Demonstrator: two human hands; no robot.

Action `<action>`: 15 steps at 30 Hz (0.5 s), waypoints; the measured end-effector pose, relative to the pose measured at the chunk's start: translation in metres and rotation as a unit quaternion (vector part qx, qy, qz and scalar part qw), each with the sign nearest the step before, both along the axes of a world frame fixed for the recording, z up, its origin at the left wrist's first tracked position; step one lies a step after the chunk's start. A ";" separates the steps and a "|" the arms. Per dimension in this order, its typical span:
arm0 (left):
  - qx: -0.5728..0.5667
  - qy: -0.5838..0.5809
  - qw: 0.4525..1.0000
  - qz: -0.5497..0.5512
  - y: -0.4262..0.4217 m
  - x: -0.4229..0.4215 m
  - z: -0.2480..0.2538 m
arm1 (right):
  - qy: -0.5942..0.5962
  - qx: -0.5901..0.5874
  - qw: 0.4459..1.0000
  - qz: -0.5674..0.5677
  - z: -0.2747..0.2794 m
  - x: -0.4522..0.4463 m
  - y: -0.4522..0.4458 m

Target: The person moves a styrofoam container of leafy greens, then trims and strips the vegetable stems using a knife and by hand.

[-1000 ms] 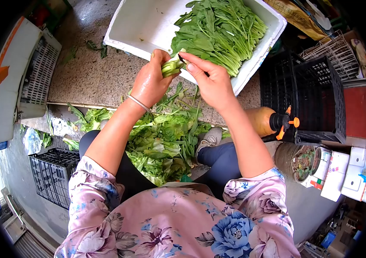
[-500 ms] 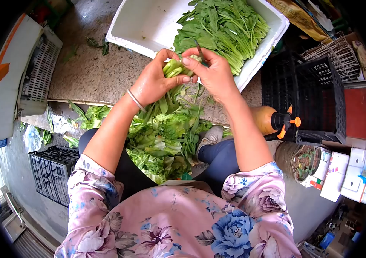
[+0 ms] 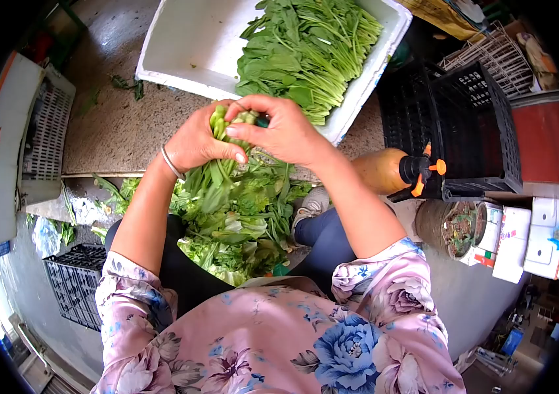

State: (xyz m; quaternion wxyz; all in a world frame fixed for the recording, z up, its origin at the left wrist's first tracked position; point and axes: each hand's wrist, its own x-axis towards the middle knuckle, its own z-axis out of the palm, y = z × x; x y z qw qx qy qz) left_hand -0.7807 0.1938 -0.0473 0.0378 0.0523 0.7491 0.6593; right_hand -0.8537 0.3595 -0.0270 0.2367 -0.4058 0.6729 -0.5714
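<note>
My left hand (image 3: 194, 139) is closed around a bunch of leafy greens (image 3: 216, 176), stem ends up and leaves hanging down. My right hand (image 3: 282, 131) meets it from the other side, its thumb and curled fingers at the pale stem ends. In the right palm a small dark-green part of what looks like a small knife (image 3: 263, 122) shows; the rest is hidden by the fingers. Just beyond my hands, a white foam box (image 3: 191, 39) holds a layer of trimmed greens (image 3: 302, 56). Below lies a heap of loose leaves (image 3: 227, 226) between my legs.
An orange spray bottle (image 3: 381, 169) stands right of my right forearm, beside black crates (image 3: 453, 131). A bucket with scraps (image 3: 447, 230) and white boxes (image 3: 545, 240) are farther right. Another black crate (image 3: 76, 282) sits at lower left. The stone ledge (image 3: 105, 131) carries the foam box.
Both hands have shifted left and slightly down in view with the bunch. The right hand has turned; the thin dark blade that stuck up from it is now out of sight.
</note>
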 end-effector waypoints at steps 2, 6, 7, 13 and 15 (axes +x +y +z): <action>-0.009 -0.016 1.000 -0.011 0.004 0.001 0.001 | -0.052 0.019 0.998 -0.010 0.001 0.003 -0.001; 0.010 -0.115 0.993 0.028 0.004 0.002 0.004 | -0.041 0.074 0.990 -0.117 0.010 -0.024 0.011; 0.008 -0.139 0.989 0.055 0.002 0.002 0.003 | -0.080 0.057 0.979 -0.179 0.002 -0.046 0.019; 0.072 -0.102 0.989 0.080 -0.001 0.005 -0.002 | 0.108 0.329 0.814 -0.466 -0.064 -0.122 0.064; 0.122 -0.086 0.985 0.086 -0.003 0.006 -0.001 | 0.135 0.293 0.805 -0.497 -0.069 -0.129 0.065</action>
